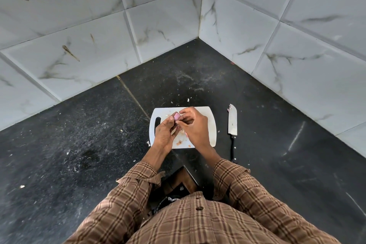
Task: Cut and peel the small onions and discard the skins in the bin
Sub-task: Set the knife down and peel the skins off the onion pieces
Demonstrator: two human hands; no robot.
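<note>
we look down on a dark table (pixel 79 144) set into a tiled corner, flecked with scraps of skin. left to right: our left hand (pixel 164 134) holds a small onion (pixel 176 116) above the white cutting board (pixel 206 125), fingers closed around it, the pink flesh showing at the fingertips. our right hand (pixel 195 127) meets it from the other side, thumb and forefinger pinched narrow at the onion's lower edge, seemingly on a flap of skin. further right, a knife (pixel 232 123) lies flat on the table just beside the board, untouched, with bits stuck to its blade.

step in hand, as we judge it: peeling, cutting done for this onion. the next move calls for a steady left grip while the right pulls the skin free, then carrying the skins to the bin.

hidden or unclear: no bin clearly in view; no other onions visible; most of the onion is covered by fingers; small peel pieces (pixel 180 142) on the board are hard to make out.
</note>
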